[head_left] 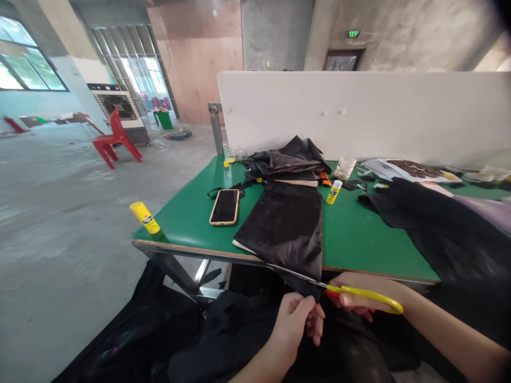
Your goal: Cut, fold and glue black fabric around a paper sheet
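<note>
My right hand [359, 292] is closed round the yellow-handled scissors [363, 292]. Their blades lie across the near end of a black fabric piece [287, 223], which drapes over the table's front edge. Just below the blades, my left hand [297, 319] pinches the hanging end of this fabric. A pale edge shows under the cloth's left corner; what it belongs to is mostly covered.
A phone [224, 207] and glue sticks [146, 217] [334, 192] stand or lie on the green table [187, 213]. Behind is a pile of folded black fabric [287, 159]. More black cloth [447, 229] hangs over the right side. A red chair [115, 139] stands on the floor at left.
</note>
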### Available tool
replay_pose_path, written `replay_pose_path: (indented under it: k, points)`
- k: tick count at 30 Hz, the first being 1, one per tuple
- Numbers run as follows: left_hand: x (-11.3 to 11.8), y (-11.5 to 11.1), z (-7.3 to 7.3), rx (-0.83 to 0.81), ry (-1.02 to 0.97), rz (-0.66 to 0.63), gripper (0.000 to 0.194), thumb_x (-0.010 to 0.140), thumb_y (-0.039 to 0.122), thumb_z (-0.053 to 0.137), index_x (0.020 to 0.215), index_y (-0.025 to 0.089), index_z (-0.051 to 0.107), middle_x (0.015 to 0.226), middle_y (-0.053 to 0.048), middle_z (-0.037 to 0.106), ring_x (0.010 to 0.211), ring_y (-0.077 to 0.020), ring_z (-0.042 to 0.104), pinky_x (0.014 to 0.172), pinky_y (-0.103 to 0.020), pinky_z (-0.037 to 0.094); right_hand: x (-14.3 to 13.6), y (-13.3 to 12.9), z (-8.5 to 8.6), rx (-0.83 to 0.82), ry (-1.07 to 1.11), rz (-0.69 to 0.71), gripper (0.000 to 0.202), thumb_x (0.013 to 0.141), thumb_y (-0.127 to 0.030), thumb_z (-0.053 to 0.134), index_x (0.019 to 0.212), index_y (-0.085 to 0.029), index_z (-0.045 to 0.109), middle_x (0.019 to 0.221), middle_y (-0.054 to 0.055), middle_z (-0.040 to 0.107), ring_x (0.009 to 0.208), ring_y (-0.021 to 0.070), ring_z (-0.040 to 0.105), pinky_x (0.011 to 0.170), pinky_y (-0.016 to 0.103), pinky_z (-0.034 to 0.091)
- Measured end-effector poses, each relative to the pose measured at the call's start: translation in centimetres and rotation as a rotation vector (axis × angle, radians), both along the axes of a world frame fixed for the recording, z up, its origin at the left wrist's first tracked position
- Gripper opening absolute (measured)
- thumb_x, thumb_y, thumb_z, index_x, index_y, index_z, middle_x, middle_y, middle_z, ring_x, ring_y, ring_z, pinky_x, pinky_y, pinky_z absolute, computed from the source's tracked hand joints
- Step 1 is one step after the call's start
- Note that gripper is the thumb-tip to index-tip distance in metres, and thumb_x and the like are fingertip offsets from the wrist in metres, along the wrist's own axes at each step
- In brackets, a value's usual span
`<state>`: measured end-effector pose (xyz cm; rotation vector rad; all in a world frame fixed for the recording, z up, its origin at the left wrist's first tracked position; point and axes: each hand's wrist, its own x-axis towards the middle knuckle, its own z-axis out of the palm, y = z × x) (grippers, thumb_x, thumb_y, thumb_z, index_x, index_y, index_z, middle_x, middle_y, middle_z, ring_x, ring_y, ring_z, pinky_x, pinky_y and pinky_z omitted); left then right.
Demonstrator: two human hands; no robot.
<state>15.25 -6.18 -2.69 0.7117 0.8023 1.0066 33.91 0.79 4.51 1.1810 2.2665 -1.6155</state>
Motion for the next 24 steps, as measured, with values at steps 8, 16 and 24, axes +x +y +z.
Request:
replay_pose_path:
  k: [8,16,24]
  points:
    - [-0.1,-0.2,0.2,0.027,0.006,-0.020,0.033,0.075,0.035,0.046,0.055,0.011,0.057,0.036,0.002,0.046,0.029,-0.0062,0.039,0.038,-0.021,0.019,0.0,-0.3,-0.7,-0.025,-0.015,-0.091,0.047,0.073,-0.063,0.052,0.066,-0.017,0.044,0.048,-0.006,0.039,0.038,0.0068,0.041,0.038,0.018,0.036]
    - [-0.2,-0.5,0.6,0.030,0.023,-0.021,0.034,0.074,0.035,0.046,0.052,0.011,0.055,0.035,0.002,0.045,0.029,-0.0058,0.038,0.039,-0.021,0.019,0.2,-0.6,-0.9,-0.007,-0.028,-0.097,0.045,0.069,-0.058,0.060,0.060,-0.016,0.046,0.042,-0.006,0.042,0.035,0.0079,0.043,0.033,0.016,0.027]
    - [-0.6,-1.4,1.3,0.050,0.113,-0.072,0.032,0.071,0.033,0.044,0.048,0.013,0.053,0.034,0.002,0.042,0.029,-0.0060,0.037,0.038,-0.021,0.020,0.9,-2.0,-1.0,0.006,-0.022,-0.107,0.047,0.068,-0.061,0.059,0.062,-0.016,0.047,0.044,-0.006,0.040,0.036,0.0074,0.041,0.033,0.017,0.030]
